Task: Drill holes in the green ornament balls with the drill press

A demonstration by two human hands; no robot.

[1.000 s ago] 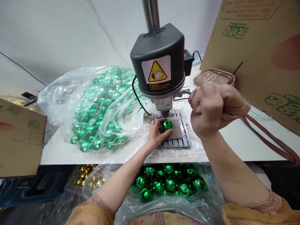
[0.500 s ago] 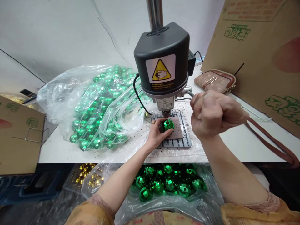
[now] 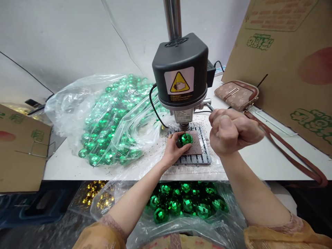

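Note:
My left hand (image 3: 174, 148) is closed around the side of a shiny green faceted ball (image 3: 186, 138), thumb in front and fingers behind. The ball rests on a brown pad (image 3: 195, 145) over a slotted metal base (image 3: 206, 157). Right above it is the chuck (image 3: 184, 127) of a black drill press (image 3: 181, 65), its thin bit reaching the ball's top. My right hand (image 3: 232, 131) is wrapped in a fist round the press's metal lever (image 3: 209, 106), whose grip end is hidden in the fingers.
A clear bag of green balls (image 3: 109, 124) lies left of the press. Below the table edge, more green balls (image 3: 188, 202) sit in plastic, with gold balls (image 3: 97, 193) beside them. A patterned pouch (image 3: 236, 93) and cardboard boxes (image 3: 293, 69) stand right; dark shavings litter the table.
In the view the press head sits slightly lower, and my right fist on the lever has shifted a little left. My left hand still holds the ball on the pad.

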